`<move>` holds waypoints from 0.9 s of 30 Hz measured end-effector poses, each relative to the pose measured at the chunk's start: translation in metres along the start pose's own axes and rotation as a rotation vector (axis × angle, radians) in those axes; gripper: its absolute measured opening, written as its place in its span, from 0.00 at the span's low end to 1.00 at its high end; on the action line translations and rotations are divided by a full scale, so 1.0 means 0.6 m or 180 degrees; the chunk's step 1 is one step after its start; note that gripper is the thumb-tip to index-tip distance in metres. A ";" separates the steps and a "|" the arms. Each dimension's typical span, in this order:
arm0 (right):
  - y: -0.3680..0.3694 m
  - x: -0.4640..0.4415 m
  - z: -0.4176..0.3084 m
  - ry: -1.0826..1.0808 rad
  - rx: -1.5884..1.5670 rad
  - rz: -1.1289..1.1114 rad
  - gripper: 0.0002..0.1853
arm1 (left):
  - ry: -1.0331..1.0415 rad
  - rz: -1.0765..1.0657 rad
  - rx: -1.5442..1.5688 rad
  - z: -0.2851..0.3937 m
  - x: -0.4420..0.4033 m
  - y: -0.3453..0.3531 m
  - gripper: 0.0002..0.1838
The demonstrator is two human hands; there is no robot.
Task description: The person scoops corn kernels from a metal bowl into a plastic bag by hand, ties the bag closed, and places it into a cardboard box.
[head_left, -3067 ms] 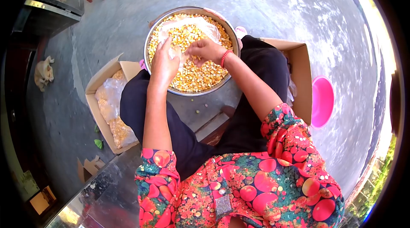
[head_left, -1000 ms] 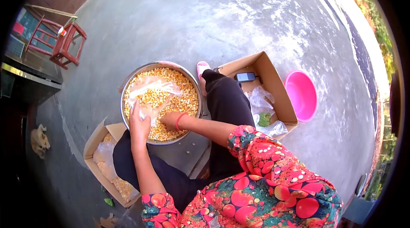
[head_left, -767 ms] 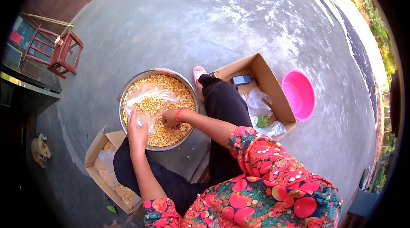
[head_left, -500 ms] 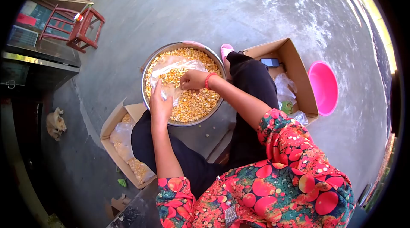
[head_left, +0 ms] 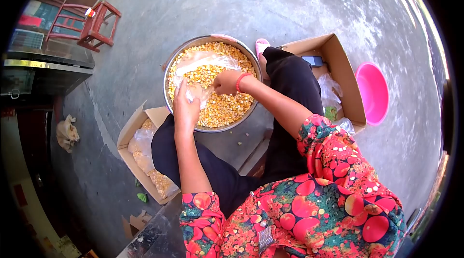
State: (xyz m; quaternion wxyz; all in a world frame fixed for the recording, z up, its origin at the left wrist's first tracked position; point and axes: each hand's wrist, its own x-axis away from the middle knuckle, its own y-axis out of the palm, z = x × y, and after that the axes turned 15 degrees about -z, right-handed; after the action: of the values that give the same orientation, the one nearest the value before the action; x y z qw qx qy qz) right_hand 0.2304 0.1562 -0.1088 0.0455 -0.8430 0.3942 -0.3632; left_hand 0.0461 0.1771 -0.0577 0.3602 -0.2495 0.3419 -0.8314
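A round metal basin [head_left: 209, 130] full of yellow and white corn kernels [head_left: 221, 111] stands on the floor in front of my legs. A clear plastic bag [head_left: 223, 61] lies spread on the kernels, its near part between my hands. My left hand [head_left: 186, 108] is closed on the bag's edge at the basin's left side. My right hand [head_left: 227, 82], with a red bracelet at the wrist, is closed over the kernels at the bag's right edge; what its fingers pinch is hidden.
Left of my legs, a cardboard box [head_left: 126, 149] holds bags of kernels. Another box [head_left: 349, 84] on the right holds a dark device [head_left: 313, 60] and plastic bags. Beyond it stands a pink basin [head_left: 372, 94]. A red chair [head_left: 99, 25] and an animal [head_left: 67, 133] are at the left.
The view has shifted between frames. My right hand has come up from deep among the kernels to just above them, while my left hand has stayed at the bag.
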 end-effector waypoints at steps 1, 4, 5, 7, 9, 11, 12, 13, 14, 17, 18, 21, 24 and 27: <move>0.022 -0.037 0.022 0.0043 0.0542 -0.0075 0.13 | 0.0014 -0.0021 0.0002 -0.008 0.001 0.002 0.32; 0.062 -0.055 0.025 0.0226 0.1681 0.0327 0.12 | 0.0296 -0.0016 0.0156 -0.034 -0.009 0.007 0.31; 0.090 -0.091 0.050 0.0088 0.1595 0.1013 0.12 | 0.0236 -0.0039 0.0444 -0.040 -0.010 0.011 0.31; 0.119 -0.110 0.062 -0.0019 0.1459 0.1853 0.11 | 0.0283 -0.0076 0.0439 -0.040 -0.007 0.011 0.33; 0.124 -0.093 0.035 0.0158 0.1431 0.2022 0.12 | 0.0238 -0.0148 0.0387 -0.049 -0.008 0.014 0.34; 0.138 -0.095 0.027 0.0244 0.1499 0.2012 0.13 | 0.0207 -0.0220 0.0340 -0.037 -0.005 0.015 0.34; 0.139 -0.086 0.024 0.0177 0.1534 0.1986 0.13 | 0.0146 -0.0250 0.0301 -0.030 -0.005 0.015 0.34; 0.122 -0.061 0.005 0.0225 0.1625 0.1119 0.13 | 0.0073 -0.0277 0.0252 -0.027 -0.004 0.015 0.34; 0.131 -0.076 0.017 0.0252 0.1596 0.1138 0.13 | 0.0097 -0.0312 0.0245 -0.030 -0.004 0.018 0.34; 0.154 -0.109 0.029 -0.0018 0.1193 0.1169 0.11 | -0.0012 -0.0359 0.0266 -0.033 -0.006 0.024 0.34; 0.153 -0.109 0.034 -0.0010 0.1179 0.1184 0.11 | 0.0001 -0.0375 0.0256 -0.026 -0.006 0.024 0.34; 0.151 -0.117 0.037 -0.0084 0.0867 0.0922 0.12 | -0.0106 -0.0389 0.0198 -0.023 -0.001 0.024 0.34; 0.124 -0.123 0.049 0.0104 0.0708 0.0075 0.14 | -0.0028 -0.0271 0.0421 -0.037 -0.005 0.029 0.34; 0.110 -0.175 0.097 -0.0267 0.0732 0.0364 0.17 | -0.0049 -0.0243 0.0325 -0.036 0.000 0.024 0.34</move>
State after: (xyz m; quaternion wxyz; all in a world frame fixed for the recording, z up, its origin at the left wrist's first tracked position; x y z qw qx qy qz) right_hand 0.1815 0.1720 -0.2360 0.1789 -0.8228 0.3951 -0.3673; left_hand 0.0378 0.1783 -0.0824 0.3431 -0.2500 0.2864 -0.8589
